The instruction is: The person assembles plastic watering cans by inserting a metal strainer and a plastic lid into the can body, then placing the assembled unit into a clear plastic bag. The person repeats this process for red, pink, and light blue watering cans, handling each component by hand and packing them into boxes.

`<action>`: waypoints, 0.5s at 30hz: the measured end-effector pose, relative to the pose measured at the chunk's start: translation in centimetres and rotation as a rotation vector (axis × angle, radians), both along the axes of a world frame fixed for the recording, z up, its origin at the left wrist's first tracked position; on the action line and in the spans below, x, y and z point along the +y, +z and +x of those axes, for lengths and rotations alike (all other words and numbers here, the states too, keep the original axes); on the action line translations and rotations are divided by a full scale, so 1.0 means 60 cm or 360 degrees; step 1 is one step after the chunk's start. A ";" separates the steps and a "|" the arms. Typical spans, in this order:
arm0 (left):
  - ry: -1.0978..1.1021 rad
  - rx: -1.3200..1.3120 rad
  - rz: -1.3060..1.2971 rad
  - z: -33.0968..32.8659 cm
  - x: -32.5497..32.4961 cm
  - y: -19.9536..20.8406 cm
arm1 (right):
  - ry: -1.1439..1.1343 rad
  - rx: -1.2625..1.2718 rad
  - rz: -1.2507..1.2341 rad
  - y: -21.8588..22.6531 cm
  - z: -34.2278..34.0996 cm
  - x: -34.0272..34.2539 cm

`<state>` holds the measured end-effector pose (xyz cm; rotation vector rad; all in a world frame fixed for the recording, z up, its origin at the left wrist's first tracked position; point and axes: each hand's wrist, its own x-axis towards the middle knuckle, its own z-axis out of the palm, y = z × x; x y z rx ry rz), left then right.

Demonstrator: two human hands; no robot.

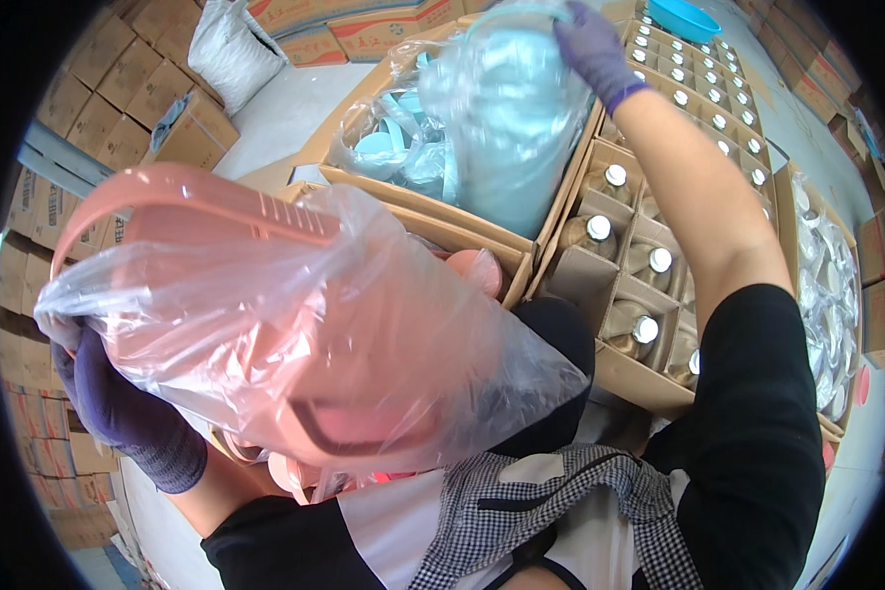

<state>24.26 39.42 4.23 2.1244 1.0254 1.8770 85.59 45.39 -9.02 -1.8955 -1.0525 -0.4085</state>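
Note:
My left hand [103,398], in a purple knit glove, is closed at the left end of a clear bag of pink plastic ware [315,324]. The ware has a broad, curved handle with ribs, and the bag lies slanted across my front. Up at the far right of it, my right hand [600,59], gloved too, grips the top rim of a clear bag of light-blue plastic ware [511,108]. This bag stands tilted over a carton [472,218] of more blue pieces. How many pieces each bag contains is hidden by the wrinkled film.
Right of the blue carton stand divided cartons of white-capped bottles [629,329]. A blue basin [683,20] sits on the far ones. More bagged goods fill a carton [821,285] at the right. Stacked brown cartons [118,79] and a white sack [234,54] stand at the far left.

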 end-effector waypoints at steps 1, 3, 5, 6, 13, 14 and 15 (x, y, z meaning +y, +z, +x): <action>0.0128 0.0330 0.0241 0.003 0.005 0.006 | -0.0157 -0.0167 0.0195 0.025 0.013 0.008; 0.0398 0.1012 0.0775 0.009 0.013 0.016 | -0.0176 -0.0008 0.0196 0.068 0.030 0.011; 0.0272 0.1035 0.0744 0.019 0.031 0.024 | -0.0195 0.0046 0.0220 0.105 0.034 0.011; 0.0185 0.0956 0.0643 0.024 0.042 0.028 | -0.0201 0.0023 0.0237 0.123 0.035 0.011; -0.0836 -0.0483 -0.0369 0.106 0.150 0.019 | -0.0800 -0.0797 -0.0324 0.278 0.115 0.005; -0.0737 -0.0329 -0.0301 0.133 0.161 0.009 | -0.0830 -0.0814 -0.0387 0.299 0.130 -0.010; -0.0517 -0.0075 -0.0107 0.163 0.171 -0.002 | -0.0827 -0.0759 -0.0393 0.316 0.142 -0.033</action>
